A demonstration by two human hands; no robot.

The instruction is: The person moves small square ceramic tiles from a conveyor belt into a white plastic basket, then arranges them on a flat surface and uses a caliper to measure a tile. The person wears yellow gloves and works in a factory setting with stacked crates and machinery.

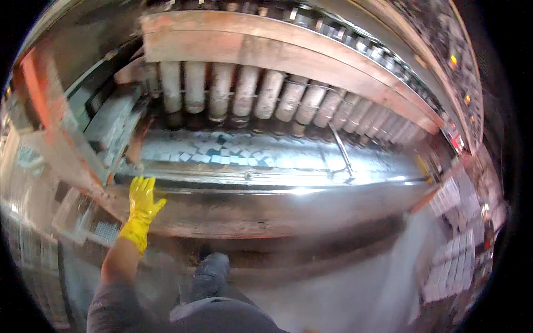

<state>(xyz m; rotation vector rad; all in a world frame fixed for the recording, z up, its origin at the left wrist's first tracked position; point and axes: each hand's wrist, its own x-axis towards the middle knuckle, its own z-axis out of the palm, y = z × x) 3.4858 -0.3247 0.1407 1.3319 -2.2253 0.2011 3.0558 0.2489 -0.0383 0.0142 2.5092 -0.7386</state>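
Note:
My left hand (143,201), in a yellow rubber glove, is spread open at the left end of the machine's long metal front edge (233,191). It holds nothing; whether the fingertips rest on the edge or hover over it, I cannot tell. Beyond it, many small pale square pieces (222,160) lie scattered on the wet, shiny bed (300,158) of the machine. A thin metal bar (341,150) slants across the bed to the right. No part of my right hand can be made out.
A row of upright cylinders (244,94) hangs behind the bed under a long reddish beam (277,39). Orange-painted framework (41,94) stands at the left, with crates (102,230) below it. Stacks of white slabs (449,266) stand at the right. Much is motion-blurred.

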